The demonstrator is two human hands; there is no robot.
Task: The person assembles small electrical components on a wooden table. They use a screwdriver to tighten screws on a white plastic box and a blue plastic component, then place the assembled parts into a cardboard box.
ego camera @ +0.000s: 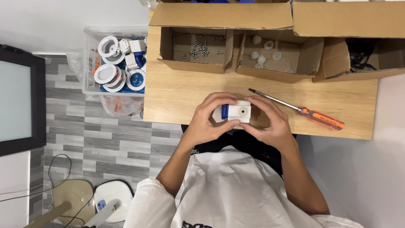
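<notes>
Bins first: at far left we see a clear bin (pixel 90 80) of white round fittings beside the counter (pixel 177 95). Our left hand (pixel 206 122) and right hand (pixel 270 124) meet over the near edge, fingers (pixel 219 99) curled and pinching a small white box (pixel 238 111) with a blue clip between them. Behind sit a screw box (pixel 196 63) and a cap box (pixel 270 69); an orange screwdriver (pixel 320 119) lies right.

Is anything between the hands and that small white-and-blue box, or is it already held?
Nothing visible stands in the way. The left hand and right hand both hold the white-and-blue box directly, above the wooden table. The screwdriver lies apart, to the right.
</notes>
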